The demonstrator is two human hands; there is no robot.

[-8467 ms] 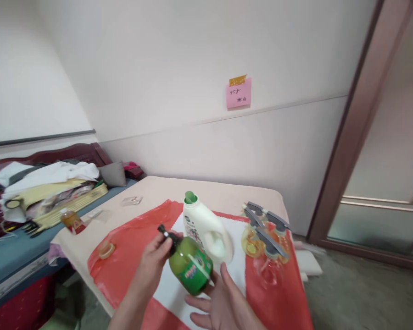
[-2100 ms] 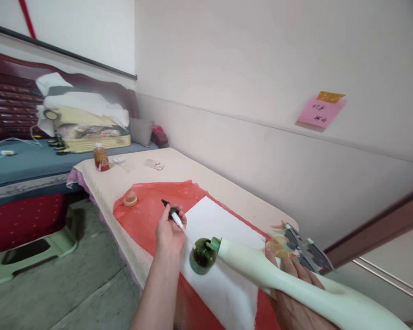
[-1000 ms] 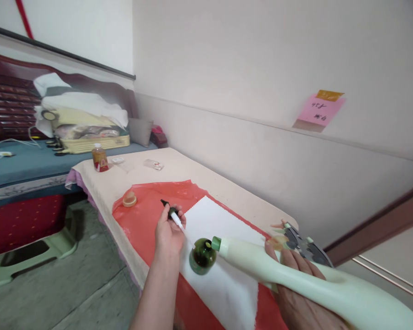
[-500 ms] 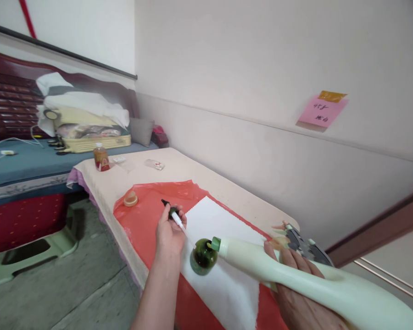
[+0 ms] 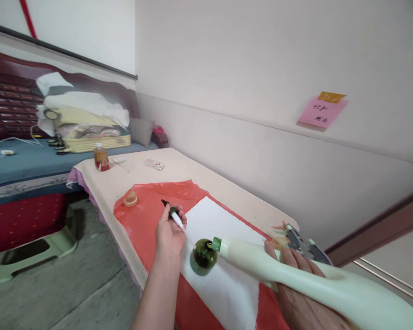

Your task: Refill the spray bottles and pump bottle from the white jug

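Note:
In my left hand (image 5: 170,233) is a pump dispenser top (image 5: 177,219), dark green with a white collar and a thin dip tube slanting down to the right. My right hand (image 5: 296,279) grips the handle of a big pale green jug (image 5: 333,293), tipped so its green spout points left. The spout's tip is at the mouth of a dark green round bottle (image 5: 202,263), which stands on a white paper sheet (image 5: 227,293). Whether liquid is flowing is hard to make out. Part of my right hand is hidden behind the jug's handle.
Red plastic sheeting (image 5: 147,229) lies under the paper, with a beige round lid (image 5: 131,199) on it. Farther back on the table stand a brown drink bottle (image 5: 101,158) and a clear packet (image 5: 154,164). A red-topped stool (image 5: 27,224) is at left.

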